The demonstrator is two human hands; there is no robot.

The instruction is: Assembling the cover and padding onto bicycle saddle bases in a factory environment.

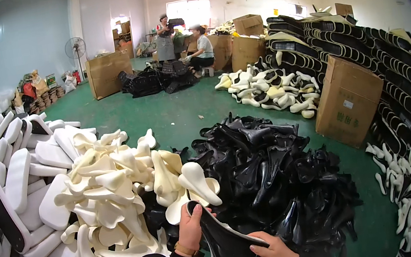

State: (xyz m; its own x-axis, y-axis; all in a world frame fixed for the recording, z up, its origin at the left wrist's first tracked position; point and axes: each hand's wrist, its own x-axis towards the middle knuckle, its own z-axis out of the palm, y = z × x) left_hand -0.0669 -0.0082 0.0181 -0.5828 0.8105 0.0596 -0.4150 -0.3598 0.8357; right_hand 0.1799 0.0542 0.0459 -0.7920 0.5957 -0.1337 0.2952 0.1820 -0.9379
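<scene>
Both of my hands are closed on a black bicycle saddle (227,246), which has a glossy face and a pale edge along one side. Its narrow nose is gripped by my left hand (192,228), while my right hand (274,251) pinches the rim lower down at the wider end. Just beyond the nose lie cream foam saddle pads (196,181), partly stacked on each other. A large heap of similar cream pads (109,184) spreads to the left. Ahead and to the right is a pile of black saddle covers or shells (261,160); which of these they are, I cannot tell.
White padded boards (20,179) are heaped at the far left. A cardboard box (349,100) stands at right before tall stacks of black curved pieces (341,37). Two people (165,41) work at the back near black goods (155,80). A fan (75,48) stands by the wall.
</scene>
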